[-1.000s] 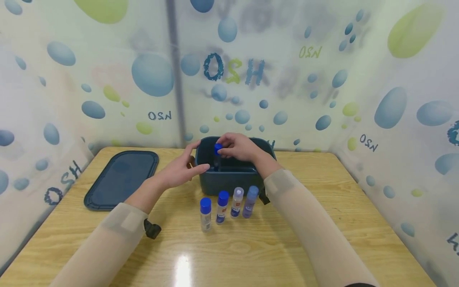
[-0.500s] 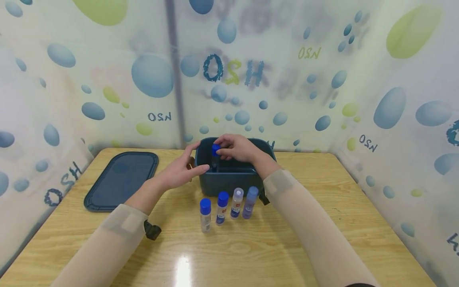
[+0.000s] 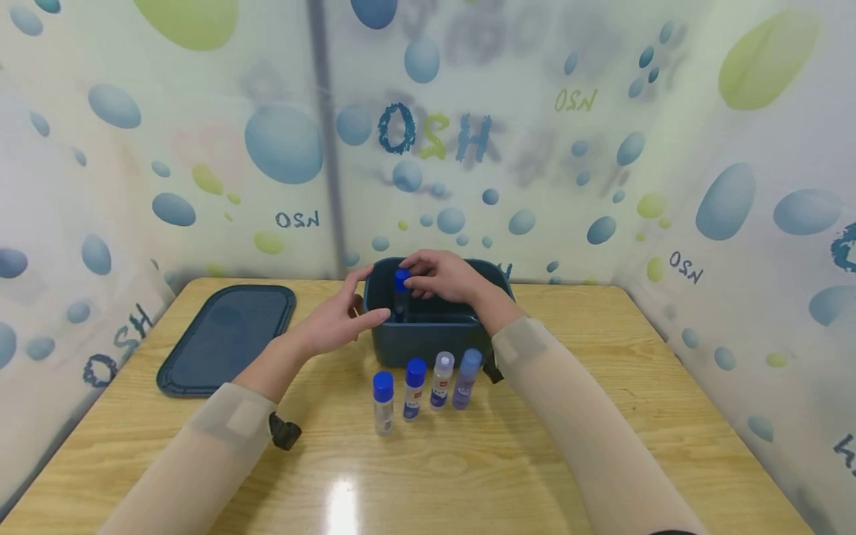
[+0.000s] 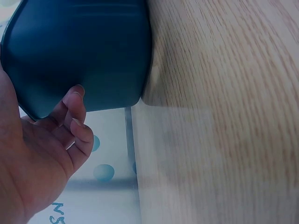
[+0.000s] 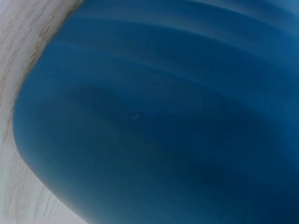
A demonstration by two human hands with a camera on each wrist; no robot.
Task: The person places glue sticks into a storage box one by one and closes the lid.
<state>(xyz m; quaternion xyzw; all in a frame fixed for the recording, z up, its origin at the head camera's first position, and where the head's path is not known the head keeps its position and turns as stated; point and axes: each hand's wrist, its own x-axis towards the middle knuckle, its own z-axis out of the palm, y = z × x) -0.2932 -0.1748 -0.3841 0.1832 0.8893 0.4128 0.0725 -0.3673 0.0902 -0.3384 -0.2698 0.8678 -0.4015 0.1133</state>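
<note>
My right hand (image 3: 440, 276) pinches a blue-capped bottle (image 3: 401, 296), upright inside the dark bin (image 3: 435, 345); it has shifted slightly toward the left end, so I judge this one nearly placed. My left hand (image 3: 331, 323), loosely spread, rests against that end. Four more bottles (image 3: 413, 394) stand on the bench (image 3: 428, 483).

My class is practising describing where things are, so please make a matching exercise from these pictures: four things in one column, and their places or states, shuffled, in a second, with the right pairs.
Things
1. Right hand
2. Flat dark tray
3. Left hand
4. Pale-capped bottle

Places or states
A. On the table in front of the dark bin
B. Spread at the bin's left end
C. Holding a blue-capped bottle inside the bin
D. Lying left of the bin, apart from it

Right pairs: 1-C, 2-D, 3-B, 4-A
</note>
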